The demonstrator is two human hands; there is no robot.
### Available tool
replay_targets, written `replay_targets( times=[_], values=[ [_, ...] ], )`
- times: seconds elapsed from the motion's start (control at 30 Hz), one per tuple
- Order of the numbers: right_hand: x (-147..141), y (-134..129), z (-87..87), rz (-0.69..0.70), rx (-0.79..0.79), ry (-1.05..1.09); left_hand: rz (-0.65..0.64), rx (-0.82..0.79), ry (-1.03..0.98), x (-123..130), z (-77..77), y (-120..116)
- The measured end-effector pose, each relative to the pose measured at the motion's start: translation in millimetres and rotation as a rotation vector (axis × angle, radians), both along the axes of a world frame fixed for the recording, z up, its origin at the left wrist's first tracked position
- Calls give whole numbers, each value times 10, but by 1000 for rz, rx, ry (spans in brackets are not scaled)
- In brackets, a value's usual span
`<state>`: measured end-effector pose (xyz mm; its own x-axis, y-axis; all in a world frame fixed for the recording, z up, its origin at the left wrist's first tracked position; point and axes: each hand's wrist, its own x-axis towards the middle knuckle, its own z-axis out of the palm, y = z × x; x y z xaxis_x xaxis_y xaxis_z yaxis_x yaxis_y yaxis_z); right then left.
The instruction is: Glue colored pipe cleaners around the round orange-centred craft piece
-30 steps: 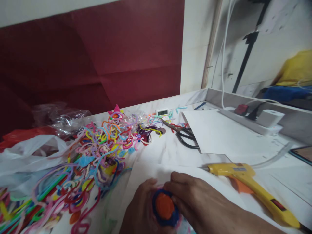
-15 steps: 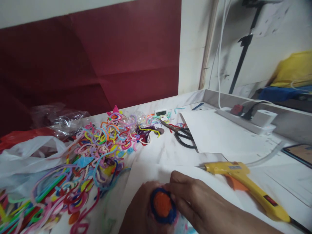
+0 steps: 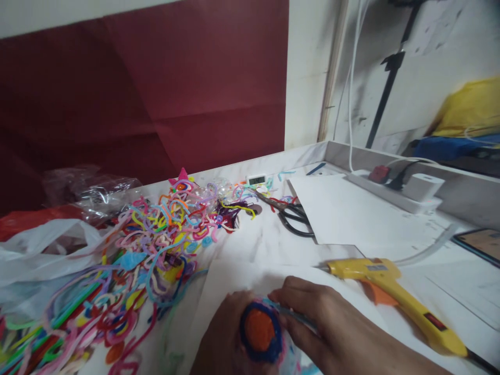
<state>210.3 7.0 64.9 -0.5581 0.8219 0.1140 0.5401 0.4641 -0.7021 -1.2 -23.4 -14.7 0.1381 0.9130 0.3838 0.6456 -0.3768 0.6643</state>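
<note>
Low in the middle, my left hand (image 3: 224,333) is closed around the side of a rounded craft piece (image 3: 259,329). Its end has an orange disc inside a dark blue ring, and pink and light blue show on its body. The lower part is hidden by my hands and the frame edge. My right hand (image 3: 316,317) is at its right side, fingers pinched on a thin grey-blue strip (image 3: 299,315) that lies against the piece. What the strip is made of I cannot make out. White paper (image 3: 230,276) lies under both hands.
A yellow hot glue gun (image 3: 390,281) lies right of my hand. Behind it are black-handled scissors (image 3: 295,219), paper sheets (image 3: 351,208), a power strip (image 3: 394,192) and a phone (image 3: 482,245). Tangled colourful pipe cleaners (image 3: 164,234) and plastic bags (image 3: 50,250) spread over the left.
My right hand has shifted slightly right, its fingers a little off the piece, and the grey-blue strip now shows between them. My left hand keeps its hold.
</note>
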Motion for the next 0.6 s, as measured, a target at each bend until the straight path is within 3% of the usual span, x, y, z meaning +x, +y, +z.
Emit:
replay_targets(
  times=[0.27,0.4,0.6],
  values=[
    [14,-30,-78,-32,45,-50,-95,177,188,-155,-254,70],
    [57,-60,-48,-89,121,-29,-122,171,242,-193,-246,85],
    [106,-41,-5,-1,-33,-17,-177,134,298,-220,-171,100]
  ],
)
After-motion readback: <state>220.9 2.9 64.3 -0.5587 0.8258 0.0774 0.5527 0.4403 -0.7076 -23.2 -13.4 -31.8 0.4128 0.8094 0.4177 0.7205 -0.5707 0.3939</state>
